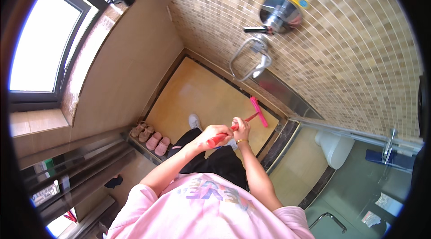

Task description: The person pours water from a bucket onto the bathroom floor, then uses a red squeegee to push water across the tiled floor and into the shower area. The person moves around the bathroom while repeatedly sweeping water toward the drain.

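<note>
Both my hands grip the red pole (215, 140) of a floor squeegee or flat mop. My left hand (217, 134) is wrapped around the pole near its upper end. Slightly farther down, my right hand (241, 129) closes around it, with a gold-coloured bracelet on the wrist. The pole slants away to the right and meets a narrow bright pink head (258, 112) on the tan tiled floor (208, 84). That head lies close to the dark border below the mosaic wall. Its underside is hidden.
Brown sandals (142, 131) and pink clogs (158, 143) stand along the left floor edge. A shower mixer (279, 13) and looped hose (232, 62) project from the mosaic wall (336, 53). A dark raised sill (281, 144), glass partition and toilet (335, 148) lie right. A window (43, 43) is at left.
</note>
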The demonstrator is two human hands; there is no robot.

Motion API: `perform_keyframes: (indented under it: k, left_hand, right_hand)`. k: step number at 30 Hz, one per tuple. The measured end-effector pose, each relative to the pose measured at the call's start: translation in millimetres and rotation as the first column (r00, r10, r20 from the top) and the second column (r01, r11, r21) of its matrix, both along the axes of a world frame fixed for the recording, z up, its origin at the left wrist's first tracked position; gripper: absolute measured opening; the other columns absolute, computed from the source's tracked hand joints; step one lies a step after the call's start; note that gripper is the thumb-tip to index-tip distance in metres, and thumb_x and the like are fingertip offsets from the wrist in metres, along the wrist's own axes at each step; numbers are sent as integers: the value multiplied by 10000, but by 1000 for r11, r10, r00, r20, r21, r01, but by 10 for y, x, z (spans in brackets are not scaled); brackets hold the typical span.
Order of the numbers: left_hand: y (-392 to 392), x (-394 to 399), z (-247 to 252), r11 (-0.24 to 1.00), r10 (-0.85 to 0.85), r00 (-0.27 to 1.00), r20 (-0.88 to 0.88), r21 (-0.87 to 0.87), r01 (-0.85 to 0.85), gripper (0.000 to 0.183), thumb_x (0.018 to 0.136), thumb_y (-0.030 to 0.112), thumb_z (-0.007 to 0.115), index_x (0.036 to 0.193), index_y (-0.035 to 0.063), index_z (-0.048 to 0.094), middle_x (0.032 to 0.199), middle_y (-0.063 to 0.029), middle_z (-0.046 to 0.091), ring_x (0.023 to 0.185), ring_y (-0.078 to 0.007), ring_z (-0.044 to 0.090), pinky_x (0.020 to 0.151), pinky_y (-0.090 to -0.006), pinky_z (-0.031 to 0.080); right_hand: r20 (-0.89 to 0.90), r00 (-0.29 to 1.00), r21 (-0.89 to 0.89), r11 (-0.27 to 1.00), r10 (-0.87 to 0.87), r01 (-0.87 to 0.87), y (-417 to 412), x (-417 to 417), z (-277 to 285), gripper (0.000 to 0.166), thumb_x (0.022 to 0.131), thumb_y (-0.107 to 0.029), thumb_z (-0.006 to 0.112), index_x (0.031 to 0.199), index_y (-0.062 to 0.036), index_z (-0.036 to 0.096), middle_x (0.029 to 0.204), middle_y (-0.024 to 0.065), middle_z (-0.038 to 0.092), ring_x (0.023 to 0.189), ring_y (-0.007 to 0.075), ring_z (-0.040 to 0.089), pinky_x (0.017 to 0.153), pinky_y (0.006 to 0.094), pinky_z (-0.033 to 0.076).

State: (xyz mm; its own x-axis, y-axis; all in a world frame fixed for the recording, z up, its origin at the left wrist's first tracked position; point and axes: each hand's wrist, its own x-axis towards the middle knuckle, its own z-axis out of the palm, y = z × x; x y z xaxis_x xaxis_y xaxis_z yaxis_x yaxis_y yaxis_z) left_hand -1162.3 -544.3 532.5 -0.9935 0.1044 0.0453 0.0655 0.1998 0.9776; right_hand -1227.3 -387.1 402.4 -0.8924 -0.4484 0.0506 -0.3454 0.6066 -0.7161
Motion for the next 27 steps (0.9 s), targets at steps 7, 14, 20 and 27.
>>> perform_keyframes:
  k: [7,14,20,27]
  left_hand:
    - [-1650,466,548,953,300,950,89,-66,-295,60,707,38,569,752,40,530,743,-84,572,666,-211,554,644,-287,441]
    - [-2760,740,439,746,665,747,10,-74,-662,63,687,-42,554,721,7,530,782,-97,572,764,-189,552,735,-275,428]
    - [-3346,792,-271,501,848,508,154,84,-862,56,745,2,551,724,14,500,819,-59,555,781,-115,489,774,-250,382]
    - [-3443,739,-423,528,818,526,234,61,-847,94,815,24,478,723,13,492,823,-55,551,750,-102,469,737,-228,378]
  right_hand:
    - [-46,985,-326,930,164,-170,-2070,247,246,175,670,-11,528,839,-54,550,636,95,529,630,261,517,593,352,423]
    - [-127,898,-475,768,422,-428,-3934,258,10,137,681,-3,511,806,-57,495,646,96,527,644,269,513,639,364,404]
    - [-145,800,-336,732,582,-593,-4714,106,-534,119,653,5,541,724,-68,480,643,99,543,644,279,521,650,369,411]
    - [-89,836,-268,795,541,-544,-4671,78,-647,121,614,-8,568,655,-71,474,588,102,525,627,284,513,647,366,406]
